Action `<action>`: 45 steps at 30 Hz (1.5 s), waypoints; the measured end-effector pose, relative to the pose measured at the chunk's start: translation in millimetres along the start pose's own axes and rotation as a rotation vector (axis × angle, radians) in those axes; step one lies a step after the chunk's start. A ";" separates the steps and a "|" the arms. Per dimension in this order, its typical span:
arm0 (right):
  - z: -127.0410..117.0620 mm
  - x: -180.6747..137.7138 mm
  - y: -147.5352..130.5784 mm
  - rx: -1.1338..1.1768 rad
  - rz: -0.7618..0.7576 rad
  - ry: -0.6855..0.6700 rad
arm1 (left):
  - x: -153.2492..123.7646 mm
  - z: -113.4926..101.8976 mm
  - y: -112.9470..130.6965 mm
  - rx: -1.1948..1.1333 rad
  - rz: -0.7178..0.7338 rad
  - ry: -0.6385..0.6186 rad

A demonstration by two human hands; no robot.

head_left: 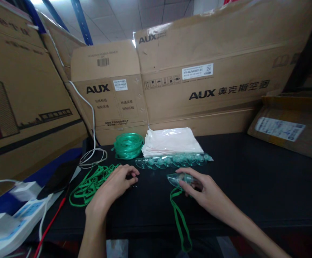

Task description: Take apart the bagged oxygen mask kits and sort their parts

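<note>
A clear green-tinted oxygen mask [174,179] is held in my right hand [199,186], the thumb and fingers closed around its connector end. From the mask a green elastic strap [179,215] hangs in a loop over the table's front edge. My left hand [121,181] rests low over the table with its fingers curled in. A tiny shiny piece [135,186] shows under its thumb, too small to name. Beside and partly behind that hand lies a tangled pile of green elastic straps [88,188].
A row of nested clear masks [172,161] lies before a stack of white plastic bags [173,140]. Coiled green tubing [128,146] sits to their left. Cardboard boxes [209,71] wall the back. A power strip [22,222] with cables is at left, a carton [287,125] at right.
</note>
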State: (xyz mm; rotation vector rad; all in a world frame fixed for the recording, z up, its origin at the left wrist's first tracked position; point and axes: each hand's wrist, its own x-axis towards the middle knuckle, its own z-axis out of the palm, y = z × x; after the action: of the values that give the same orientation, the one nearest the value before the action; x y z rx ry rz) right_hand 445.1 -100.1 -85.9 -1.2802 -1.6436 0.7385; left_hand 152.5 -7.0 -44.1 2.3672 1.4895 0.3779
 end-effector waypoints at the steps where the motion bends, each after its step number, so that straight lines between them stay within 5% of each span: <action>1: -0.1 0.0 0.4 -0.005 -0.001 0.002 | -0.7 -1.2 -0.5 -0.002 -0.001 0.003; 5: -0.6 -0.5 1.3 -0.018 -0.011 0.007 | -5.5 -8.7 8.1 -0.018 0.006 0.049; 9: -1.2 -1.3 -0.9 0.032 -0.021 0.027 | -13.0 -11.0 41.4 -0.113 0.096 0.094; 17: -3.3 -2.2 -3.9 0.045 -0.073 0.108 | -12.2 26.5 108.3 -0.316 0.341 -0.019; 30: -4.7 1.7 -4.3 0.252 -0.046 0.217 | -1.0 48.2 109.9 -0.296 0.374 0.109; 39: 0.9 1.0 -4.9 0.384 0.038 0.055 | 1.9 43.7 101.0 -0.348 0.388 0.133; 45: 1.2 -0.9 -3.0 0.262 -0.014 -0.059 | -0.6 40.0 100.7 -0.337 0.392 0.053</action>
State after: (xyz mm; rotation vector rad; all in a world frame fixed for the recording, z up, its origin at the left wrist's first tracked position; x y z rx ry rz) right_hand 442.8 -101.7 -84.1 -1.0682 -1.5424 0.9561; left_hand 250.4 -53.6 -40.3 2.3696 0.8844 0.7256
